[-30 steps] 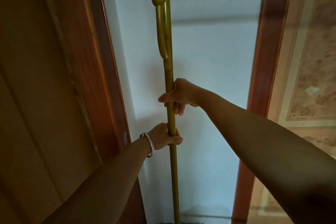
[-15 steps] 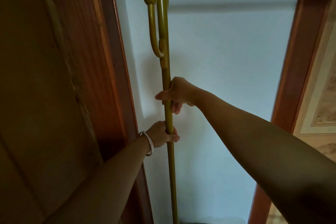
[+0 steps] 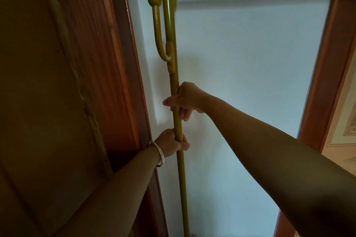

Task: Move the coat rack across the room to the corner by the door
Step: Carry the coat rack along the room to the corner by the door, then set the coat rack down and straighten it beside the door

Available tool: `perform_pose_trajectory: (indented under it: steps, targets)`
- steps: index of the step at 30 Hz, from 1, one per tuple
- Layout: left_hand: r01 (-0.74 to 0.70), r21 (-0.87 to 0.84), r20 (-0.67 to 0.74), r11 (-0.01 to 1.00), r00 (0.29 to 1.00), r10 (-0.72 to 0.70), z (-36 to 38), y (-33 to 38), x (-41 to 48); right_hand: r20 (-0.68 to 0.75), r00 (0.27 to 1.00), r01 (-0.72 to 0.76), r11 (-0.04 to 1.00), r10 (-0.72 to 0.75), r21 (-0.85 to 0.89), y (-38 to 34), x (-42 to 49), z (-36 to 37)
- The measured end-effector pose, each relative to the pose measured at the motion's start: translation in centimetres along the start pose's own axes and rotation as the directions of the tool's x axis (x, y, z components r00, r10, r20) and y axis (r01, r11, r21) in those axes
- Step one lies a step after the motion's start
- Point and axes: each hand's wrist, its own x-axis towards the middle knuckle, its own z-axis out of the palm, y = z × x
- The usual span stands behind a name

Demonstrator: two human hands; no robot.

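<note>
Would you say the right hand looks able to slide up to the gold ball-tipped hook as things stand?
Probably yes: the right hand grips the gold metal pole just below the ball-tipped hook, with only bare pole between; the left hand holds lower down.

A gold coat rack (image 3: pixel 178 121) runs top to bottom at frame centre before a pale wall (image 3: pixel 250 63). The right hand (image 3: pixel 185 100) grips its pole; the left hand (image 3: pixel 171 143), with a bracelet (image 3: pixel 159 153), grips lower. A wooden door (image 3: pixel 57 82) fills the left.
</note>
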Motion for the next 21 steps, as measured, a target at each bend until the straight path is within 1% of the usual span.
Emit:
perform_pose_trajectory:
  steps: [6, 8, 11, 13, 15, 19, 21]
  targets:
    - [0.026, -0.017, -0.023, 1.0, 0.999, -0.027, 0.2, 0.1, -0.7, -0.032, 0.999, -0.016, 1.0, 0.016, 0.018, 0.2, -0.6, 0.6]
    - [0.044, -0.028, -0.063, 0.999, 0.997, -0.046, 0.5, 0.2, -1.0, -0.03, 0.999, -0.021, 0.999, 0.022, 0.042, 0.5, -1.1, 0.7]
    - [0.079, -0.012, -0.176, 0.997, 0.981, -0.08, 1.8, 1.0, -2.0, 0.026, 1.0, -0.011, 0.995, 0.009, 0.094, 1.2, -2.6, 0.2]
    - [0.142, 0.085, -0.286, 0.986, 0.952, -0.112, 2.3, 1.4, -2.4, 0.067, 0.998, -0.001, 0.99, -0.009, 0.141, 1.9, -3.6, -0.2]
    - [0.238, 0.184, -0.378, 0.954, 0.913, -0.155, 3.1, 2.0, -2.8, 0.067, 0.997, 0.027, 0.978, -0.042, 0.209, 3.4, -4.8, -1.1]
    - [0.426, 0.267, -0.483, 0.864, 0.836, -0.263, 6.2, 3.6, -4.0, 0.035, 0.996, 0.072, 0.968, -0.083, 0.24, 8.6, -8.7, -4.2]
    - [0.479, 0.345, -0.522, 0.807, 0.813, -0.259, 8.6, 4.8, -5.0, 0.041, 0.995, 0.077, 0.965, -0.09, 0.252, 11.2, -10.9, -6.1]
